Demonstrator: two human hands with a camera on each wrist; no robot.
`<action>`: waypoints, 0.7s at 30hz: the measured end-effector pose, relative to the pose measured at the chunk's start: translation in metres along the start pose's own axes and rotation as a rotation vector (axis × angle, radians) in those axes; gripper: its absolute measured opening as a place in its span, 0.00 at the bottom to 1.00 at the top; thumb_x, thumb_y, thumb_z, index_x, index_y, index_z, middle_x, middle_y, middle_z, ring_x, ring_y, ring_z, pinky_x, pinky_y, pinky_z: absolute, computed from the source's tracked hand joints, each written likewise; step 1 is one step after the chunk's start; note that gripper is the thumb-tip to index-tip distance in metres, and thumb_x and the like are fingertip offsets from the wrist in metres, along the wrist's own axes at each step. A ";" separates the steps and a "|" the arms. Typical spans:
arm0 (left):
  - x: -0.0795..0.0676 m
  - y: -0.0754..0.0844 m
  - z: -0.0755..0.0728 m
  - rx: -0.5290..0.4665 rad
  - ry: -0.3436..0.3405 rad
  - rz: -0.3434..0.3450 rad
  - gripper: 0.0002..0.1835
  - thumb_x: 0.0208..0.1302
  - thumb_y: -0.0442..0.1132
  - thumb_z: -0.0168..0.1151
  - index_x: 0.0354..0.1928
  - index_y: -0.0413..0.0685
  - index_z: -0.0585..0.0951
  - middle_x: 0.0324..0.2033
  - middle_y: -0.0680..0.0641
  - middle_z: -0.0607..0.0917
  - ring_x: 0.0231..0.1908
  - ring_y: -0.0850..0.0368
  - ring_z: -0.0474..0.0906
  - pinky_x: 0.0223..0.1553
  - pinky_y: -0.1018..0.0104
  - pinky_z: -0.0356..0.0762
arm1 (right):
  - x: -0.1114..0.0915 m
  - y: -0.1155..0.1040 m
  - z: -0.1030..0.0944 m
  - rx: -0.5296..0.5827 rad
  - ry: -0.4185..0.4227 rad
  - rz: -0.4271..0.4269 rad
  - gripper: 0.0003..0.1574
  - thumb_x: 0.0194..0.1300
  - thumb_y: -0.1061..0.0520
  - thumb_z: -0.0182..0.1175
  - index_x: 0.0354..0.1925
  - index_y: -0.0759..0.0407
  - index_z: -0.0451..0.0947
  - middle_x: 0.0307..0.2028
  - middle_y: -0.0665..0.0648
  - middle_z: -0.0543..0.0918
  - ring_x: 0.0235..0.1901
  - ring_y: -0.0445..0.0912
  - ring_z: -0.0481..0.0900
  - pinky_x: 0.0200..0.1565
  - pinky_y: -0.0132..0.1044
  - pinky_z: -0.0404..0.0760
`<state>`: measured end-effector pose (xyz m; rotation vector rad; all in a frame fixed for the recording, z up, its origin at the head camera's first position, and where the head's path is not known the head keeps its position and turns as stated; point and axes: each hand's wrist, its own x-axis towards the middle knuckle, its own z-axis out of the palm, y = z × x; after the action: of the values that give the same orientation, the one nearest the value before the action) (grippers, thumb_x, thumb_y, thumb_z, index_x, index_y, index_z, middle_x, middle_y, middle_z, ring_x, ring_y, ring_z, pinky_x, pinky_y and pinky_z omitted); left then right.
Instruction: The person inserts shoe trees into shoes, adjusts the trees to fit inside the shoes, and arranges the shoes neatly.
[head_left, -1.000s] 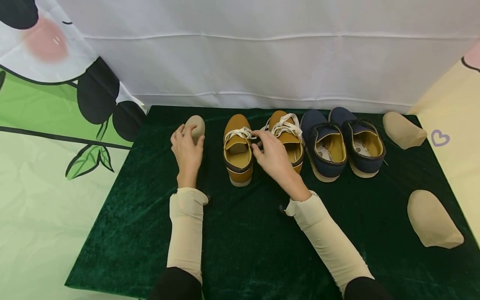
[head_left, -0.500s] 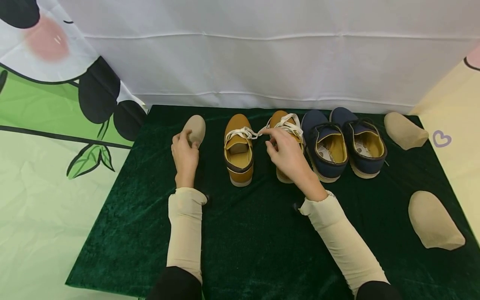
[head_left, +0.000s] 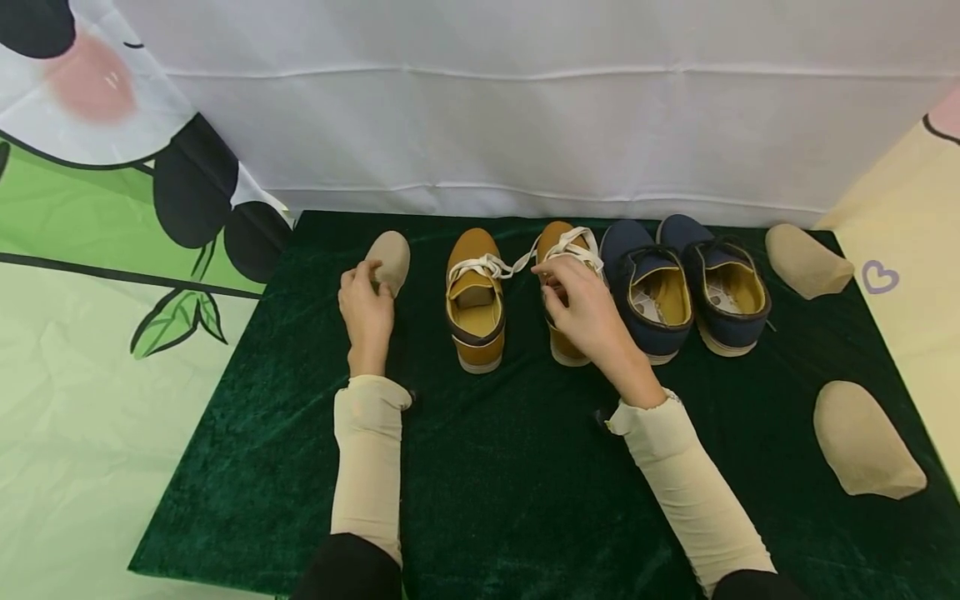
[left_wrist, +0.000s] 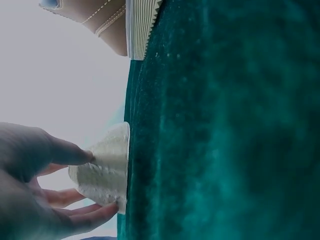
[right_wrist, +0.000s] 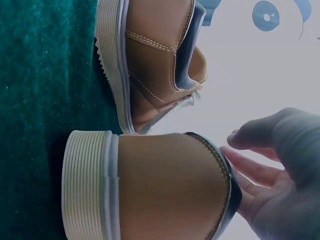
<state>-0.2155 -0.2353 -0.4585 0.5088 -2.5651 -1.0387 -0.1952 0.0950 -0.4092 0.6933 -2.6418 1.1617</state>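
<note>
Thumb and fingers of my left hand (head_left: 367, 310) curl round a beige, toe-shaped shoe insert (head_left: 392, 260) on the cloth; the left wrist view shows them touching the insert (left_wrist: 107, 167) from both sides. My right hand (head_left: 581, 312) is over the right-hand tan shoe (head_left: 564, 342), its thumb and forefinger apart with nothing visible between them. The right wrist view has this hand (right_wrist: 275, 175) beside the heel collar of the shoe (right_wrist: 170, 185). Left of it stands the other tan shoe (head_left: 476, 329). A white lace (head_left: 519, 263) stretches between the two shoes.
Two navy shoes (head_left: 651, 287) with black laces stand right of the tan pair. One beige insert (head_left: 808, 261) lies at the back right, another (head_left: 867, 437) nearer on the right. Dark green cloth (head_left: 487, 483) covers the surface; a white curtain (head_left: 480, 125) hangs behind.
My right hand has moved right, from between the tan shoes to over the right-hand one. My left hand has drawn back slightly, uncovering more of the insert.
</note>
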 end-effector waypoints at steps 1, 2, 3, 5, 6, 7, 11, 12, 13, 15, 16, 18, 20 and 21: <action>0.000 0.000 -0.001 -0.001 0.001 -0.002 0.19 0.77 0.34 0.57 0.66 0.47 0.78 0.65 0.36 0.76 0.65 0.37 0.71 0.70 0.41 0.66 | 0.000 0.000 0.000 -0.007 -0.003 0.000 0.19 0.74 0.66 0.59 0.60 0.58 0.80 0.58 0.59 0.82 0.51 0.53 0.84 0.52 0.48 0.84; -0.001 0.001 -0.001 -0.003 0.002 -0.001 0.19 0.77 0.34 0.57 0.66 0.47 0.79 0.65 0.36 0.76 0.65 0.37 0.72 0.70 0.41 0.66 | 0.000 0.000 -0.001 -0.013 -0.006 0.001 0.19 0.73 0.67 0.59 0.60 0.59 0.80 0.58 0.60 0.82 0.51 0.53 0.84 0.52 0.48 0.84; -0.001 0.002 -0.002 -0.005 0.003 0.001 0.19 0.77 0.34 0.57 0.66 0.48 0.79 0.65 0.36 0.77 0.64 0.38 0.72 0.70 0.41 0.66 | -0.001 0.000 -0.002 -0.019 -0.006 0.002 0.19 0.73 0.67 0.60 0.60 0.59 0.80 0.58 0.60 0.82 0.51 0.54 0.84 0.52 0.49 0.84; -0.001 0.005 -0.003 -0.010 0.002 0.010 0.19 0.77 0.35 0.57 0.66 0.48 0.79 0.64 0.36 0.77 0.63 0.39 0.73 0.69 0.42 0.68 | -0.001 0.001 -0.005 -0.031 -0.005 0.007 0.20 0.72 0.68 0.61 0.60 0.60 0.80 0.58 0.61 0.82 0.51 0.54 0.83 0.52 0.51 0.83; -0.001 0.007 -0.004 -0.011 0.003 0.017 0.19 0.77 0.35 0.58 0.66 0.48 0.79 0.64 0.37 0.78 0.63 0.39 0.74 0.69 0.42 0.68 | -0.001 0.003 -0.006 -0.038 -0.004 0.006 0.20 0.72 0.68 0.61 0.60 0.60 0.80 0.58 0.61 0.83 0.52 0.55 0.83 0.52 0.51 0.83; -0.002 0.009 -0.005 -0.012 0.005 0.027 0.19 0.77 0.35 0.58 0.66 0.48 0.79 0.64 0.37 0.78 0.63 0.39 0.74 0.69 0.42 0.69 | -0.001 0.004 -0.008 -0.041 -0.003 0.005 0.21 0.71 0.68 0.62 0.60 0.60 0.80 0.58 0.61 0.83 0.52 0.55 0.82 0.53 0.52 0.82; -0.003 0.021 -0.010 -0.009 0.022 0.071 0.19 0.76 0.36 0.59 0.66 0.47 0.79 0.62 0.37 0.80 0.62 0.40 0.76 0.69 0.42 0.70 | -0.001 0.013 -0.018 -0.060 -0.004 -0.002 0.25 0.68 0.70 0.65 0.61 0.59 0.80 0.59 0.62 0.83 0.55 0.58 0.77 0.57 0.55 0.77; -0.004 0.025 -0.011 -0.009 0.027 0.081 0.20 0.76 0.36 0.59 0.66 0.47 0.79 0.62 0.37 0.80 0.62 0.40 0.77 0.69 0.42 0.70 | -0.001 0.016 -0.020 -0.063 -0.010 -0.006 0.25 0.67 0.70 0.66 0.61 0.59 0.80 0.59 0.62 0.83 0.56 0.59 0.77 0.59 0.56 0.76; -0.006 0.029 -0.013 -0.009 0.032 0.090 0.20 0.75 0.36 0.60 0.66 0.46 0.79 0.62 0.37 0.81 0.62 0.39 0.77 0.69 0.42 0.70 | 0.000 0.018 -0.022 -0.065 -0.020 -0.008 0.26 0.66 0.70 0.66 0.61 0.59 0.80 0.60 0.62 0.82 0.57 0.60 0.76 0.61 0.57 0.74; -0.008 0.037 -0.015 -0.004 0.036 0.104 0.21 0.74 0.36 0.61 0.67 0.45 0.78 0.61 0.37 0.82 0.62 0.39 0.77 0.69 0.42 0.70 | 0.000 0.022 -0.026 -0.071 -0.040 -0.015 0.27 0.66 0.71 0.67 0.62 0.59 0.80 0.62 0.63 0.82 0.59 0.61 0.74 0.64 0.58 0.71; -0.010 0.042 -0.016 -0.004 0.036 0.109 0.22 0.73 0.36 0.62 0.67 0.44 0.78 0.61 0.37 0.82 0.61 0.38 0.78 0.68 0.42 0.70 | 0.000 0.024 -0.027 -0.076 -0.052 -0.014 0.28 0.66 0.71 0.67 0.63 0.59 0.80 0.62 0.63 0.81 0.61 0.62 0.73 0.66 0.59 0.69; -0.014 0.050 -0.018 -0.002 0.035 0.123 0.22 0.72 0.36 0.63 0.66 0.42 0.77 0.60 0.36 0.82 0.60 0.37 0.78 0.67 0.41 0.70 | -0.001 0.027 -0.030 -0.076 -0.074 -0.007 0.28 0.66 0.71 0.67 0.63 0.59 0.80 0.63 0.63 0.80 0.63 0.63 0.72 0.68 0.60 0.67; -0.018 0.058 -0.018 0.002 0.028 0.141 0.22 0.72 0.37 0.63 0.66 0.41 0.77 0.60 0.36 0.83 0.59 0.37 0.78 0.66 0.41 0.72 | -0.002 0.029 -0.034 -0.077 -0.087 0.011 0.28 0.66 0.71 0.67 0.63 0.59 0.80 0.64 0.64 0.80 0.64 0.63 0.71 0.69 0.60 0.65; -0.021 0.062 -0.017 0.000 0.024 0.149 0.22 0.72 0.37 0.63 0.66 0.41 0.77 0.59 0.36 0.83 0.59 0.37 0.79 0.65 0.41 0.72 | -0.003 0.030 -0.036 -0.080 -0.089 0.024 0.28 0.66 0.71 0.66 0.63 0.59 0.80 0.64 0.64 0.79 0.65 0.63 0.70 0.70 0.60 0.65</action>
<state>-0.2026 -0.1949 -0.4062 0.3218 -2.5375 -0.9747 -0.2084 0.1396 -0.4054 0.7169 -2.7601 1.0483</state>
